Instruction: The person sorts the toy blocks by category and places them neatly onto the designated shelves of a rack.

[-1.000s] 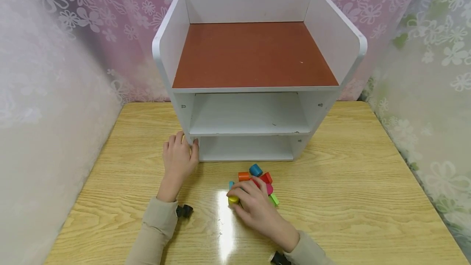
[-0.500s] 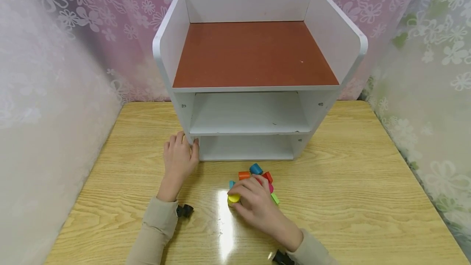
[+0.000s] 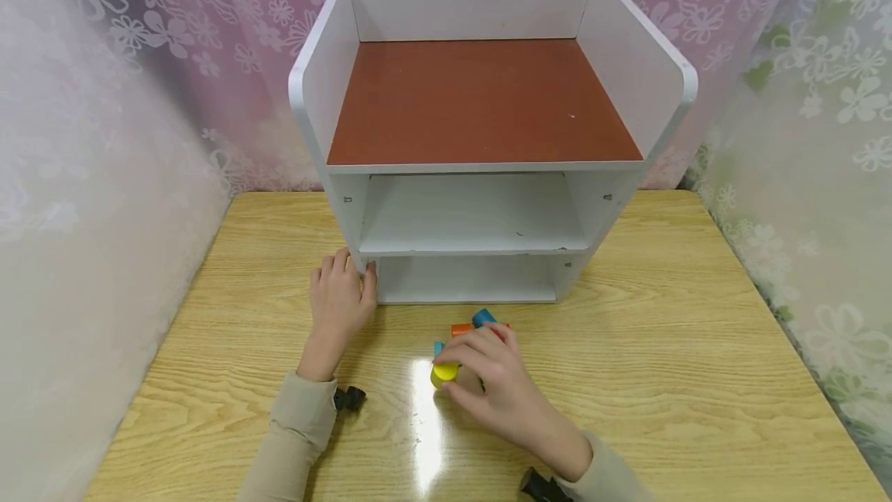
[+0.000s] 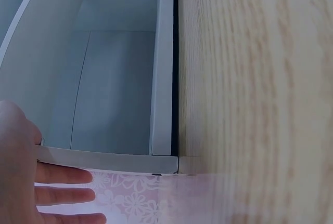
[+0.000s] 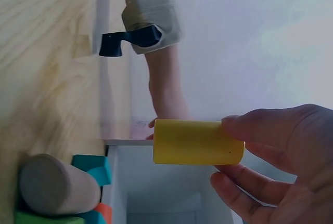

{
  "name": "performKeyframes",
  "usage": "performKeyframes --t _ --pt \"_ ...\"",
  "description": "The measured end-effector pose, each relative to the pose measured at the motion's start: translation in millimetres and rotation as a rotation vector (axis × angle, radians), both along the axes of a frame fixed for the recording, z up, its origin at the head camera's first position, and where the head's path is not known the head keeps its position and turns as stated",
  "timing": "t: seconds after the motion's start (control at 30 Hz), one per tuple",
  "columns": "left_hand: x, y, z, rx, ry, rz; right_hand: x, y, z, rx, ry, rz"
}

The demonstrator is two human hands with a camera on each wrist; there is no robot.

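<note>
My right hand (image 3: 498, 390) pinches a yellow cylinder block (image 5: 195, 142) by one end, thumb on one side and fingers on the other. In the right wrist view the block is held up off the table. My left hand (image 3: 337, 297) holds the lower left side panel (image 4: 104, 159) of a white shelf unit (image 3: 474, 169), thumb inside and fingers along the outer face. Beyond the right hand lie a blue cylinder block (image 3: 484, 318) and an orange block (image 3: 461, 329). Part of the pile is hidden under that hand.
The shelf unit has a brown top board (image 3: 481, 103) and two white compartments below. A brownish-grey cylinder (image 5: 58, 185), a teal block (image 5: 92, 168) and a green block (image 5: 49, 218) show beside the wooden table (image 3: 697, 378). Floral curtains (image 3: 801, 138) hang around it.
My right hand has risen slightly with the yellow cylinder block, its wrist shifting right, and now covers the pink and green blocks. The left hand stays on the panel.
</note>
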State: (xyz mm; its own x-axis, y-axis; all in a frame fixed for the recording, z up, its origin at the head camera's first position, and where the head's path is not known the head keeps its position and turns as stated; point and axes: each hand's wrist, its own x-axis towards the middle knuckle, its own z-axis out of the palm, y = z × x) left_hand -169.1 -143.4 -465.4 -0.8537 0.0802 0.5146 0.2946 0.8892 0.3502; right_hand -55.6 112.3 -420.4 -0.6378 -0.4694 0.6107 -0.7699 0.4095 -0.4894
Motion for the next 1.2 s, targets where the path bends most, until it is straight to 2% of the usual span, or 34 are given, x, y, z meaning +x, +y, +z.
performKeyframes --t 0.43,0.7,1.03,1.2 --pt "-1.3 -0.2 -0.6 -0.007 -0.016 0.009 -7.3 4.2 30.3 -0.016 0.003 0.01" --pt "-1.5 0.0 -0.4 -0.002 -0.01 0.013 -12.1 6.0 58.9 -0.03 -0.016 0.035" --pt "-1.5 0.5 -0.4 -0.006 0.003 0.017 -18.2 9.6 95.6 -0.029 0.025 0.075" --pt "-1.6 0.3 -2.2 0.003 0.002 0.016 -27.4 8.9 109.4 -0.034 0.038 0.088"
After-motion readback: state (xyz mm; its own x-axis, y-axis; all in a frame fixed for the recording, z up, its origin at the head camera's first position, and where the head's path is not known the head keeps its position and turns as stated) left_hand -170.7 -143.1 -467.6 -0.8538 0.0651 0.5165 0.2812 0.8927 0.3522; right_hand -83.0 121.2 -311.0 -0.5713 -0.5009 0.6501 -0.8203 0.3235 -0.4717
